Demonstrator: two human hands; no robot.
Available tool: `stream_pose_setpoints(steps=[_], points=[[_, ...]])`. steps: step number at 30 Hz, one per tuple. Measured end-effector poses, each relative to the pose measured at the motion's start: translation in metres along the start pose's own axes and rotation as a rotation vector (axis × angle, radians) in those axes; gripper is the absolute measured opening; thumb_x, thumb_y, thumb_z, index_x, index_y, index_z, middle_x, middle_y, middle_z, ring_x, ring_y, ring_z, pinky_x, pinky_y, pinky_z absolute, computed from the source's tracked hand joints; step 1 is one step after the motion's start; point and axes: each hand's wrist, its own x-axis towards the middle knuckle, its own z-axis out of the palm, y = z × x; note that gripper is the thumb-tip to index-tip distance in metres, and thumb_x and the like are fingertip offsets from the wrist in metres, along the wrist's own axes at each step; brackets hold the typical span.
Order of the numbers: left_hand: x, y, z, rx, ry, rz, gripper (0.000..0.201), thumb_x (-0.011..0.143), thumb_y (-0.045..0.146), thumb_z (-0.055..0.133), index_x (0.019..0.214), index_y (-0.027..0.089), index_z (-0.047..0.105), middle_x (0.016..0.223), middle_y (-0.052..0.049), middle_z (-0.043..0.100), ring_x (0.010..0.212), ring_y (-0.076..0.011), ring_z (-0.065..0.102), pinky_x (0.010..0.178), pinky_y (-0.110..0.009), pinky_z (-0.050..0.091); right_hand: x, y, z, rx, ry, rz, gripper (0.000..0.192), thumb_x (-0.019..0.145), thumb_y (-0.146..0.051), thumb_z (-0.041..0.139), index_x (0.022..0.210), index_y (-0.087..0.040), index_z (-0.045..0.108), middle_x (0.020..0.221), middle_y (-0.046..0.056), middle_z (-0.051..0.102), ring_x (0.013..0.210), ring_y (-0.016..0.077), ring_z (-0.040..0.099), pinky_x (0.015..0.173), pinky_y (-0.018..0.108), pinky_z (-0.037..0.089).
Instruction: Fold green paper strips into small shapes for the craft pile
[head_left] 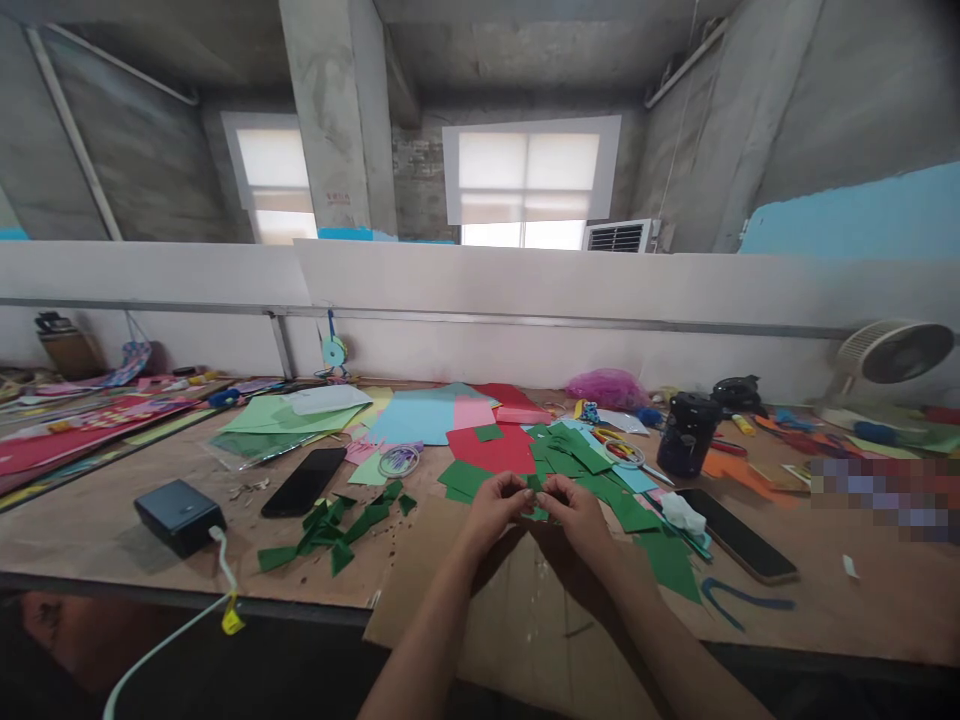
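Observation:
My left hand [496, 512] and my right hand [576, 510] meet over a brown cardboard sheet [420, 560]. Both pinch a small piece of green paper [537, 514], mostly hidden by the fingers. Just beyond them, flat green paper pieces [571, 452] spread over red paper [487, 455] and the wooden table. More green sheets [675, 565] lie beside my right forearm. To the left is a loose pile of small green paper pieces [322, 528], which look folded.
A black phone [304, 482] and a dark box-shaped device [180, 515] with a white cable stand left. On the right are another phone [739, 535], a crumpled white tissue [684, 513], a black cup [688, 435] and a fan [896, 352]. Coloured paper [420, 415] lies at the back.

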Motion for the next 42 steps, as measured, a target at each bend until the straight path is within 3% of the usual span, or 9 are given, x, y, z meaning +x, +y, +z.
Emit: stream_pose_setpoints(steps=[4,9,15,21,26,36,42], points=[[0.0004,0.0034,-0.0018,0.045,0.047,0.064,0.029,0.060,0.036,0.080,0.071,0.016,0.062,0.065,0.002,0.058,0.058,-0.0101,0.053,0.055,-0.021,0.042,-0.0010,0.0005,0.0014,-0.107,0.009,-0.043,0.019,0.076,-0.029,0.061,0.060,-0.022,0.052,0.062,-0.003,0.054,0.063,0.0164,0.048,0.060,0.026,0.033],[0.0009,0.0071,-0.0040,-0.022,0.056,0.094,0.030,0.056,0.035,0.083,0.064,0.016,0.060,0.058,0.003,0.057,0.055,-0.0089,0.050,0.057,-0.021,0.041,-0.0012,0.0036,0.0041,-0.013,0.013,-0.005,0.013,0.078,-0.034,0.061,0.071,-0.022,0.058,0.070,0.000,0.060,0.068,0.0187,0.053,0.063,0.028,0.038],[-0.0029,0.0094,-0.0020,-0.026,0.024,0.039,0.035,0.058,0.041,0.083,0.069,0.017,0.060,0.060,0.002,0.061,0.056,-0.0115,0.057,0.057,-0.022,0.044,-0.0025,0.0008,0.0026,-0.027,0.034,-0.029,0.016,0.079,-0.032,0.060,0.068,-0.022,0.054,0.066,-0.003,0.054,0.064,0.0163,0.049,0.060,0.027,0.037],[-0.0019,0.0056,-0.0027,-0.084,0.040,-0.004,0.041,0.057,0.045,0.083,0.072,0.017,0.057,0.066,0.002,0.061,0.060,-0.0136,0.064,0.058,-0.023,0.047,-0.0004,0.0051,0.0046,0.069,0.012,0.007,0.016,0.078,-0.037,0.063,0.078,-0.021,0.059,0.075,0.000,0.061,0.071,0.0179,0.055,0.064,0.028,0.042],[-0.0020,0.0045,-0.0020,-0.053,-0.004,-0.001,0.042,0.059,0.046,0.082,0.073,0.017,0.055,0.069,0.001,0.063,0.066,-0.0156,0.066,0.063,-0.025,0.049,-0.0003,0.0050,0.0034,0.023,0.025,-0.007,0.013,0.079,-0.033,0.061,0.074,-0.020,0.059,0.071,-0.001,0.061,0.069,0.0177,0.055,0.064,0.027,0.041],[-0.0010,0.0039,-0.0022,-0.034,0.003,0.001,0.037,0.063,0.047,0.077,0.070,0.018,0.056,0.066,-0.002,0.067,0.060,-0.0132,0.060,0.056,-0.021,0.040,-0.0012,0.0003,0.0064,0.040,0.005,0.025,0.022,0.078,-0.034,0.062,0.066,-0.021,0.049,0.064,-0.004,0.051,0.062,0.0152,0.049,0.058,0.026,0.036],[0.0009,0.0023,-0.0016,0.023,-0.001,0.038,0.037,0.065,0.049,0.075,0.072,0.017,0.058,0.066,-0.002,0.065,0.064,-0.0153,0.061,0.056,-0.023,0.042,-0.0021,0.0021,0.0063,-0.054,0.027,-0.005,0.019,0.081,-0.035,0.059,0.069,-0.022,0.052,0.065,-0.003,0.057,0.061,0.0162,0.053,0.058,0.026,0.038]])
